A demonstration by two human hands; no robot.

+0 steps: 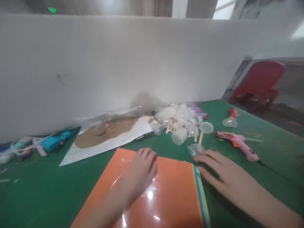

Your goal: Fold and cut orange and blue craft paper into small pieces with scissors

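Orange pack point(175, 186): glossy, lying flat on the bench point(35, 196), in front of the body; blue and green layers along the right side; near end cut off by the bottom edge of the view.
Left hand point(145, 166): laid on top of the orange pack near its far edge, fingers loosely bent and close together; any grip under them hidden, cannot tell.
Right hand point(219, 171): at the pack's far right corner, fingers parted and partly open, tips at a clear cup point(195, 150); contact or hold too blurred to tell.
Green bench top: smooth, dull, running back to the wall point(95, 69).
Wall: pale grey, plain, with a small dark mark at left.
Room beyond: red chair point(263, 76) at right, blurred; green light point(52, 10) at upper left; bright openings along the top, cut off.
White sheet point(140, 129): by the wall, bearing a brown grainy patch point(106, 131).
Cup pile point(179, 122): clear cups and wooden sticks in a jumble, single pieces hard to separate; purple patch point(197, 110) behind, pixelated.
Pink glue gun point(239, 144): on its side, right of the pile, dark cable fading into blur.
Blue items point(51, 143): at far left, smeared, kind unclear.
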